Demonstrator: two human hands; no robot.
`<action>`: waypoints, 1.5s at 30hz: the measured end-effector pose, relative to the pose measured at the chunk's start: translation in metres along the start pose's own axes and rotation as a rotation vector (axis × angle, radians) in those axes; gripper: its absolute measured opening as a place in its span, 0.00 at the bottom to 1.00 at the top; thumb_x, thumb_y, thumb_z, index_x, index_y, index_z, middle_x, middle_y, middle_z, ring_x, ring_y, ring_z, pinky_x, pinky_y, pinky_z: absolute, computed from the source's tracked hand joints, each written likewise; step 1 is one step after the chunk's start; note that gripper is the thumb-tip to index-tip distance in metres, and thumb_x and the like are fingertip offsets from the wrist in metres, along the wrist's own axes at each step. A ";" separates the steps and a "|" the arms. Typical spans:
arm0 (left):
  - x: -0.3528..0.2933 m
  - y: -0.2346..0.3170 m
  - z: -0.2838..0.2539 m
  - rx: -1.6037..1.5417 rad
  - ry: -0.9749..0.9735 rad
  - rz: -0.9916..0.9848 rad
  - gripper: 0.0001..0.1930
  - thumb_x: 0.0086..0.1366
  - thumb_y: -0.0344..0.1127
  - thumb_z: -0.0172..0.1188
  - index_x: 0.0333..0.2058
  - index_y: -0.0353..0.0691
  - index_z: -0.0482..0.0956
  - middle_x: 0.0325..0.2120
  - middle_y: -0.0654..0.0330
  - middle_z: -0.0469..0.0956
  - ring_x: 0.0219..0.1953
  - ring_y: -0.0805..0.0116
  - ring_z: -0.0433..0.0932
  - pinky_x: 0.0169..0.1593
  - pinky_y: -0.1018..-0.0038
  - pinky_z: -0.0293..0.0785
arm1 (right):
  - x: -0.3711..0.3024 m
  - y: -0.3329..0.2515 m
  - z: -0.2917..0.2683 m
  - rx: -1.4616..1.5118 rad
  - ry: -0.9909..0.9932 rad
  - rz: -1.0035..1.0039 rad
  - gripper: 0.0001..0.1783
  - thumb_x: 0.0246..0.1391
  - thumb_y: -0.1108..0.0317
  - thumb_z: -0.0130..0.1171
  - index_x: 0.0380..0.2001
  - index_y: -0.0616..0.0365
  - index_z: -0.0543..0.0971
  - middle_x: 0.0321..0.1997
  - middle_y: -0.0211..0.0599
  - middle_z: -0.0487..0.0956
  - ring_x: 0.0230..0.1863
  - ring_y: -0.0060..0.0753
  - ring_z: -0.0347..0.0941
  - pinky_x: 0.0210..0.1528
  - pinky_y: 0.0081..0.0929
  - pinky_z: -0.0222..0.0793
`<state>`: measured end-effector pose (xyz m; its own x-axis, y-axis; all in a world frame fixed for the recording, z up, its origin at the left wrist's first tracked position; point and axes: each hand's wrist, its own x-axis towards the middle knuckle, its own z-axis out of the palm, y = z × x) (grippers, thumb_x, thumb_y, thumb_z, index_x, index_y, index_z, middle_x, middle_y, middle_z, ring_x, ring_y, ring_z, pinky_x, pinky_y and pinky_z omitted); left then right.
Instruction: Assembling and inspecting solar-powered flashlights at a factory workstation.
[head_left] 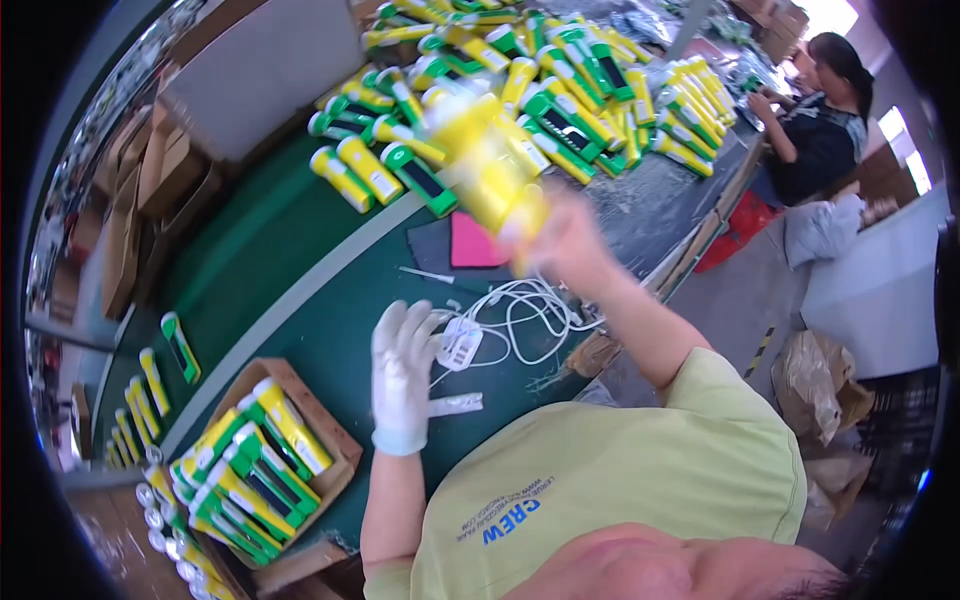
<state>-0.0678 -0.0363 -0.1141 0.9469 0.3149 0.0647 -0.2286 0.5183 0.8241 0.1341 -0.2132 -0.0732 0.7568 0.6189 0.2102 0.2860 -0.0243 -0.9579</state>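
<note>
My right hand (568, 238), bare and smeared by motion, is closed on the end of a yellow flashlight (490, 185). The flashlight is raised above the table and so blurred that I cannot tell whether it is one or two pieces. A white glove covers my left hand (400, 350); its fingers stretch upward and nothing is in them. Right beside those fingers lies a white power strip (460, 342) with a coiled white cable (535, 300). Beyond the raised flashlight spreads a big heap of yellow and green flashlights (575, 85).
At lower left, a cardboard box (335, 440) holds several flashlights. More flashlights (140, 400) stand along the green belt's far left (240, 240). A pink pad (475, 240) lies mid-table, a clear plastic strip (455, 404) nearer me. Another person (825, 120) works at far right.
</note>
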 end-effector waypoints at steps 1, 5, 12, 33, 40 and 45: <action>-0.001 0.010 0.003 0.032 0.043 -0.036 0.40 0.65 0.58 0.53 0.65 0.36 0.53 0.61 0.45 0.61 0.61 0.53 0.65 0.61 0.62 0.64 | 0.013 -0.026 -0.025 0.383 0.313 0.007 0.16 0.51 0.66 0.63 0.41 0.63 0.75 0.26 0.31 0.79 0.27 0.22 0.75 0.30 0.20 0.68; 0.010 0.015 -0.002 0.207 0.119 -0.152 0.42 0.62 0.59 0.57 0.63 0.34 0.55 0.57 0.46 0.65 0.56 0.58 0.70 0.56 0.66 0.67 | 0.011 -0.014 -0.047 -0.854 -0.302 -0.053 0.30 0.48 0.44 0.63 0.47 0.55 0.75 0.29 0.47 0.81 0.32 0.50 0.79 0.40 0.43 0.73; 0.026 0.013 0.012 0.303 0.089 -0.195 0.36 0.64 0.54 0.57 0.58 0.29 0.59 0.50 0.45 0.71 0.46 0.62 0.75 0.51 0.68 0.73 | 0.139 0.012 -0.169 -1.269 0.464 0.097 0.33 0.49 0.39 0.57 0.45 0.58 0.76 0.39 0.50 0.81 0.42 0.51 0.79 0.43 0.47 0.74; 0.201 0.001 -0.022 0.783 0.240 -0.102 0.24 0.67 0.42 0.56 0.57 0.35 0.66 0.46 0.57 0.74 0.46 0.70 0.74 0.47 0.75 0.72 | 0.351 0.116 -0.248 -0.969 0.659 0.093 0.20 0.53 0.57 0.54 0.35 0.66 0.81 0.38 0.59 0.80 0.42 0.60 0.77 0.45 0.47 0.72; 0.291 -0.036 -0.121 1.366 0.670 -0.023 0.47 0.57 0.54 0.62 0.66 0.33 0.52 0.61 0.44 0.64 0.61 0.48 0.67 0.63 0.63 0.61 | 0.186 0.024 -0.118 -0.407 0.224 -0.173 0.22 0.51 0.59 0.64 0.46 0.62 0.80 0.32 0.35 0.81 0.35 0.20 0.76 0.38 0.22 0.70; 0.297 -0.023 -0.162 0.566 0.611 -0.135 0.31 0.56 0.42 0.68 0.53 0.29 0.71 0.46 0.48 0.77 0.48 0.61 0.77 0.53 0.65 0.72 | 0.068 0.007 -0.076 -0.151 0.165 -0.001 0.15 0.41 0.73 0.73 0.30 0.61 0.76 0.26 0.23 0.72 0.29 0.16 0.65 0.31 0.17 0.61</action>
<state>0.1819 0.1739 -0.2047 0.6320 0.7382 -0.2360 0.1792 0.1571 0.9712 0.2328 -0.2309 -0.0508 0.8388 0.4826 0.2520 0.3622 -0.1491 -0.9201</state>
